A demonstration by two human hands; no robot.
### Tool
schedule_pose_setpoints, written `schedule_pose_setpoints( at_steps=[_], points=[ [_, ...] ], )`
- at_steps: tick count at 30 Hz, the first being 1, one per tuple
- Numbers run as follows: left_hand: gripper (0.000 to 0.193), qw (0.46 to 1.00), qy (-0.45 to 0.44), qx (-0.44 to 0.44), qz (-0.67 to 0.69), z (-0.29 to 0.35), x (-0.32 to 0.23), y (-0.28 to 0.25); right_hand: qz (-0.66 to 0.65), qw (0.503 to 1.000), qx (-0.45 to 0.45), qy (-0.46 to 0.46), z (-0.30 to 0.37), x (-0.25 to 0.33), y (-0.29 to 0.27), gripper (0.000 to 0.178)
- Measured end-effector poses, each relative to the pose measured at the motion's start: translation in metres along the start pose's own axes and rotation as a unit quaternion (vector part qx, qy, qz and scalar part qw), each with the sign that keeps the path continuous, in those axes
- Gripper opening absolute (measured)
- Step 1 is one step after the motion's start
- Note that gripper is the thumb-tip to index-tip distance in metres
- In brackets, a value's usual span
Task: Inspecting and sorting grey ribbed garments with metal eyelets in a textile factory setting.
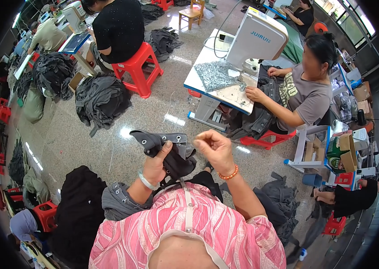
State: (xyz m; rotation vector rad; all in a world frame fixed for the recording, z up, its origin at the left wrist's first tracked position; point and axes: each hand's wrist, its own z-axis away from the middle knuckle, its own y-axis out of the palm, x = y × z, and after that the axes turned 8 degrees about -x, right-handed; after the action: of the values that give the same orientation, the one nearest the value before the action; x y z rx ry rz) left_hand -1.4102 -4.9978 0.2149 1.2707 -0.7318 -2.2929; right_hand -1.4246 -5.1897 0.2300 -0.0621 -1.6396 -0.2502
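Note:
My left hand [154, 169], with a pale bangle at the wrist, grips a dark garment piece [178, 165] in front of my chest. Its thumb presses on the upper band, where metal eyelets show in a row. Just right of the cloth and apart from it is my right hand [217, 152], wearing an orange bead bracelet. Thumb and forefinger are pinched together there; whatever they hold, if anything, is too small to see. Over my left forearm hangs a grey cloth strip [123, 202] with more eyelets.
A dark cloth heap [77, 210] lies at my left, grey garments [277, 197] at my right. Ahead right, a person [308, 89] works at a white machine [256, 36] on a table. Ahead left are a red stool [138, 67] with a seated person and a garment pile [100, 101].

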Motion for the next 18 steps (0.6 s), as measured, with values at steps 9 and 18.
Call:
schedule_pose_setpoints(
  at_steps=[9, 18],
  points=[
    [0.021, 0.998, 0.039, -0.007, -0.055, -0.003, 0.016, 0.0, 0.136, 0.989, 0.01, -0.061, 0.006, 0.003, 0.003, 0.01],
    [0.024, 0.999, -0.028, -0.016, 0.023, -0.006, 0.012, -0.007, 0.032, 0.997, -0.055, -0.049, 0.008, -0.02, -0.016, 0.006]
  ],
)
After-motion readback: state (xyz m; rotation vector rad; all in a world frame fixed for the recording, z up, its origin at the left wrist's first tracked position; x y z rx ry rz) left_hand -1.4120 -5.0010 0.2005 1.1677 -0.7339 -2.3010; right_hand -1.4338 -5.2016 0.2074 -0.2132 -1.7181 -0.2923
